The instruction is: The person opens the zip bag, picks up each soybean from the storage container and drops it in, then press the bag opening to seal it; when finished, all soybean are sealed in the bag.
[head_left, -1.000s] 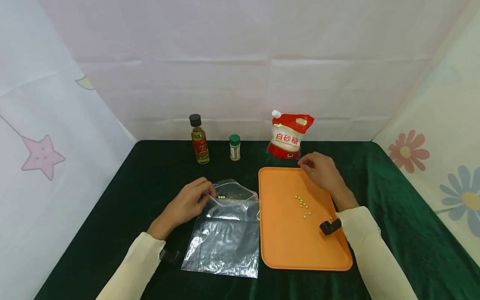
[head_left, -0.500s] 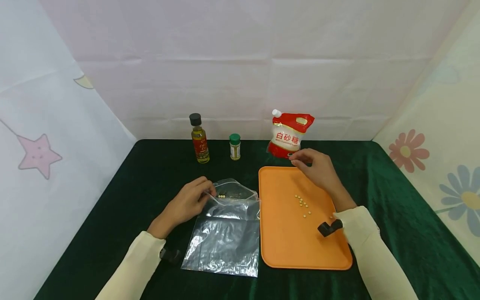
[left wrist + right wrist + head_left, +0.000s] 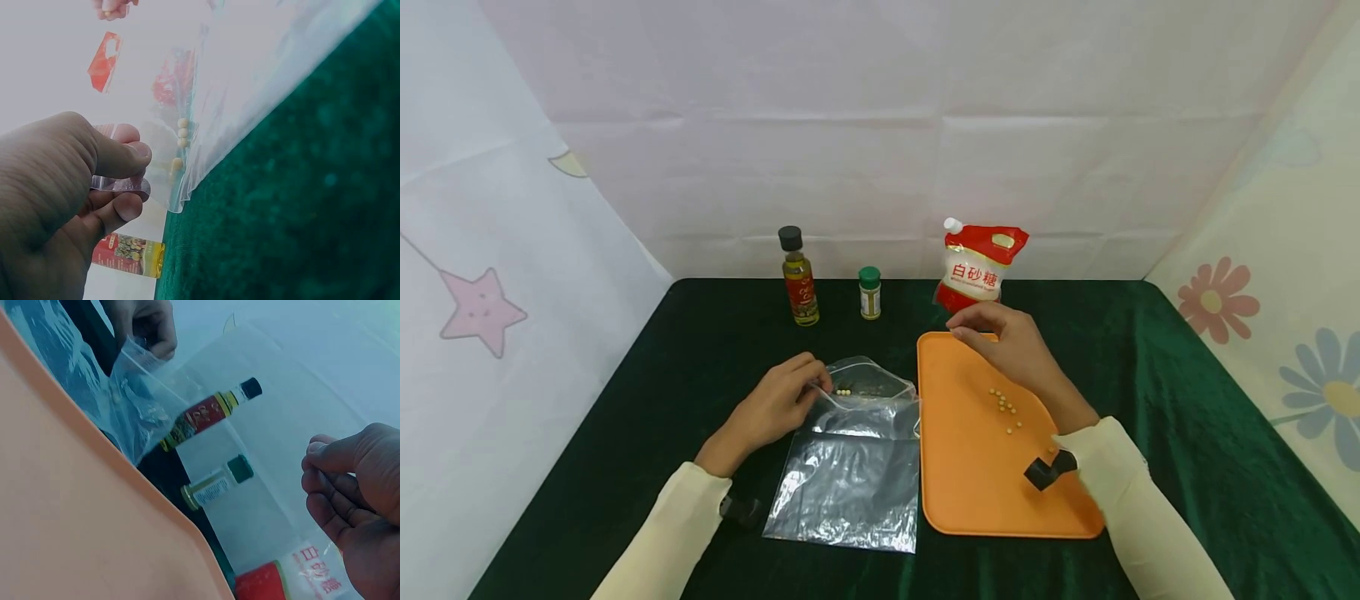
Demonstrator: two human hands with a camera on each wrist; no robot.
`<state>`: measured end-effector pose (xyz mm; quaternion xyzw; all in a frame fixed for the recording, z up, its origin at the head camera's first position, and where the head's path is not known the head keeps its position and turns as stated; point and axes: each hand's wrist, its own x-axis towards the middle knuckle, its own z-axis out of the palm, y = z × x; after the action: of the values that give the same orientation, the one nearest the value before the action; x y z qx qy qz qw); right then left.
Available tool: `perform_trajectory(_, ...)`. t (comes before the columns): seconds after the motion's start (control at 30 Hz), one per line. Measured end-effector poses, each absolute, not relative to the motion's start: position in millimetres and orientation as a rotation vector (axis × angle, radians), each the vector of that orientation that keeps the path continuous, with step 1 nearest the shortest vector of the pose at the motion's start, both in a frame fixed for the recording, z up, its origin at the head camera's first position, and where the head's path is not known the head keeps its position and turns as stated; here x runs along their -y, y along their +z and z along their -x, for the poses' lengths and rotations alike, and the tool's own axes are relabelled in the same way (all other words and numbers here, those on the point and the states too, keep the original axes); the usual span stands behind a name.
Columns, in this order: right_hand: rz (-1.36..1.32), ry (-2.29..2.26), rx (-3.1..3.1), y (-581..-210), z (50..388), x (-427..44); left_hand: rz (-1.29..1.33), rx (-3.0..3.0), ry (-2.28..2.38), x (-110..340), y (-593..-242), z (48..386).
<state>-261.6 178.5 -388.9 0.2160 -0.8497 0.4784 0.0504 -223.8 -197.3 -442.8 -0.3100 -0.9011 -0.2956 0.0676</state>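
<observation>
My left hand pinches the mouth edge of a clear plastic zip bag lying on the table. In the left wrist view several soybeans sit inside it, near the opening. My right hand is over the far edge of an orange tray, thumb and fingertips together. In the left wrist view a small pale-yellow soybean shows at the right fingertips; in the right wrist view the fingers hide it. Several soybeans lie scattered on the tray.
Behind the bag stand an oil bottle with a black cap and a small green-capped jar. A red and white sugar pouch stands beyond the tray. Dark green cloth covers the table.
My right hand has moved left along the tray's far edge, from near the sugar pouch's right side toward the bag. The left hand and bag have stayed put.
</observation>
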Motion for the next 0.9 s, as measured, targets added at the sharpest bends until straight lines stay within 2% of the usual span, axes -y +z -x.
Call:
perform_trajectory(0.4,-0.912,1.6,2.505,-392.7,250.4,-150.7,0.954,2.687,-0.878,197.1,-443.4,223.6)
perform_trajectory(0.7,-1.019,1.518,2.556,-374.8,221.6,-128.0,0.963,2.675,-0.888,196.9,-443.0,222.8)
perform_trajectory(0.9,-1.065,1.495,2.547,-389.8,224.2,-121.4,0.957,2.686,-0.887,196.6,-442.5,222.7)
